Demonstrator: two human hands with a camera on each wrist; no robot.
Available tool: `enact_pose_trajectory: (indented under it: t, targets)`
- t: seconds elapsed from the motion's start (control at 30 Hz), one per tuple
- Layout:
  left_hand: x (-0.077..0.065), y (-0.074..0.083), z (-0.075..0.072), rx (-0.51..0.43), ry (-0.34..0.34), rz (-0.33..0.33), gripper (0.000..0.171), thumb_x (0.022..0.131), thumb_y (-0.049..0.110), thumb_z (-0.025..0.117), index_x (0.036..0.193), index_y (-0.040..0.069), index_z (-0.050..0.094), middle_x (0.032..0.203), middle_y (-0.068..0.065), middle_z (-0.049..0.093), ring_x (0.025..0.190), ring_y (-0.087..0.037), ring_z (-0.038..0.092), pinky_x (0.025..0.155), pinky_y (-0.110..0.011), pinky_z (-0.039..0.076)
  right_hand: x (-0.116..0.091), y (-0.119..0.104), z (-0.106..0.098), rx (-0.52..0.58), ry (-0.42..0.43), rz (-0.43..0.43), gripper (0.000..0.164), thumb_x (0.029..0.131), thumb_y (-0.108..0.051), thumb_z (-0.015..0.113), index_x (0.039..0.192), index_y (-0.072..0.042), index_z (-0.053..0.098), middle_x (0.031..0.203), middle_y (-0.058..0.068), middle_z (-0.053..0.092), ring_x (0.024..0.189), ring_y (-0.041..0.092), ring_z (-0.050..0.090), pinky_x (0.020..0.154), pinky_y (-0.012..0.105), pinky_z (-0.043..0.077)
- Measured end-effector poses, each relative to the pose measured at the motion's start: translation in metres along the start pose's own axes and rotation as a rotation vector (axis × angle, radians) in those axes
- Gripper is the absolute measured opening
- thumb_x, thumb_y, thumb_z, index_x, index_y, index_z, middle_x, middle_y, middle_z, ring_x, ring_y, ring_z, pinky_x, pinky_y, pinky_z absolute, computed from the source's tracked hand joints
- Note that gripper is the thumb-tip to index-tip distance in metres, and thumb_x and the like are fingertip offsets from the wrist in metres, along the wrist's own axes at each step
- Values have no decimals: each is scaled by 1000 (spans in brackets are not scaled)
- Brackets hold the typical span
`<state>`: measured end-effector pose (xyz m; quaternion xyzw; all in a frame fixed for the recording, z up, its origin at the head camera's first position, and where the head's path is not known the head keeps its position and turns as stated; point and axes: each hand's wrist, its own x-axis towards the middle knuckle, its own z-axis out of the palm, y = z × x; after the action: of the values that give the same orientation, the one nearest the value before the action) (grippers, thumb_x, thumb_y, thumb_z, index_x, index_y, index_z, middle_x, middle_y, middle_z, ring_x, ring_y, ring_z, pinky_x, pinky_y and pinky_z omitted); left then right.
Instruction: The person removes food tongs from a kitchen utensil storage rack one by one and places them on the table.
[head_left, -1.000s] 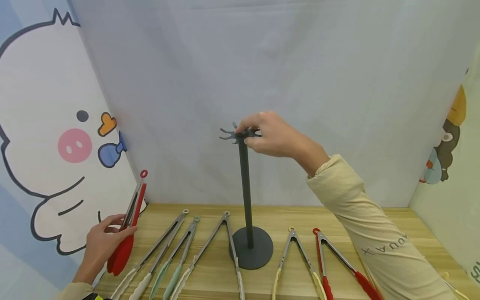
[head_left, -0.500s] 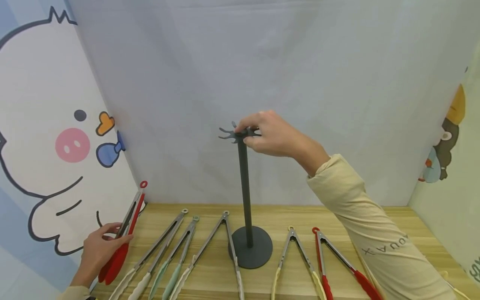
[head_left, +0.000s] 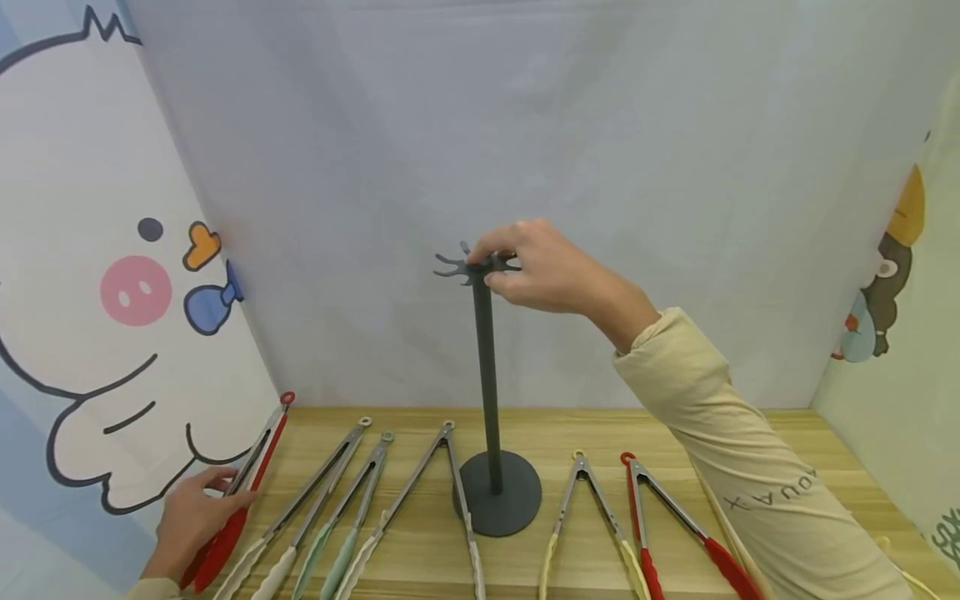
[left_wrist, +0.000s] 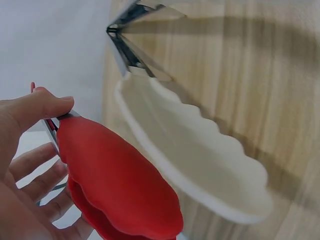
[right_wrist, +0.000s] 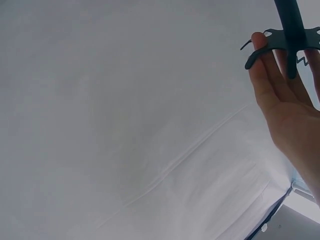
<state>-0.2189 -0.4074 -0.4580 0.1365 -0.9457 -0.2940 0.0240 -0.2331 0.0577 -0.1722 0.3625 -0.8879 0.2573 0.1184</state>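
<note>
My left hand (head_left: pixel 191 512) holds a pair of red-tipped tongs (head_left: pixel 219 550) at the left end of the table, ring end up and tilted right. In the left wrist view, the thumb lies on the metal arm above the red silicone head (left_wrist: pixel 122 175); cream tongs (left_wrist: pixel 195 155) lie beside it. My right hand (head_left: pixel 543 268) grips the hooked top of a dark stand (head_left: pixel 489 375), fingers and thumb about its prongs. From below, the right wrist view shows the fingers (right_wrist: pixel 265 80) against the prongs (right_wrist: pixel 277 41).
Several tongs lie spread on the wooden table (head_left: pixel 600 429): cream (head_left: pixel 276 575) and green (head_left: pixel 343 562) ones left of the stand, white ones (head_left: pixel 477 567) before its round base (head_left: pixel 517 508), yellow (head_left: pixel 633 567) and red (head_left: pixel 731 567) ones to the right. A pale cloth wall (head_left: pixel 360 208) stands behind.
My left hand has lowered the red tongs down and to the left, nearer the table. The right hand keeps its hold on the stand's top.
</note>
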Motion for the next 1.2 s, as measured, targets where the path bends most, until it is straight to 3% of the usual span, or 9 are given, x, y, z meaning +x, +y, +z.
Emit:
enact_pose_trajectory:
  t: [0.3, 0.67, 0.97, 1.2]
  targets:
    - [2, -11, 7, 49, -35, 41, 66, 75, 42, 75, 116, -7, 57, 95, -20, 61, 81, -29, 58, 61, -41, 48, 0, 1, 0, -2, 5, 8, 29, 88, -5, 54, 112, -7, 69, 119, 8, 63, 107, 23, 54, 76, 36, 39]
    - [8, -19, 17, 73, -131, -4, 71, 72, 42, 77, 116, -9, 56, 96, -21, 60, 81, -27, 58, 60, -41, 47, -3, 1, 0, 1, 16, 3, 28, 88, -5, 55, 113, -6, 69, 118, 8, 64, 112, 23, 53, 85, 41, 42]
    - [4, -18, 24, 89, -124, 5, 70, 70, 41, 78, 116, -8, 57, 94, -19, 61, 79, -28, 58, 58, -43, 46, -5, 1, 2, -24, 9, 2, 29, 90, -5, 54, 116, -6, 67, 120, 8, 63, 115, 23, 53, 88, 39, 42]
    - [12, -23, 33, 115, -124, 0, 74, 69, 45, 79, 116, -7, 58, 95, -19, 62, 81, -31, 60, 59, -44, 48, -7, 3, 2, -29, 19, -13, 30, 90, -5, 54, 117, -5, 67, 121, 9, 63, 114, 23, 53, 86, 40, 42]
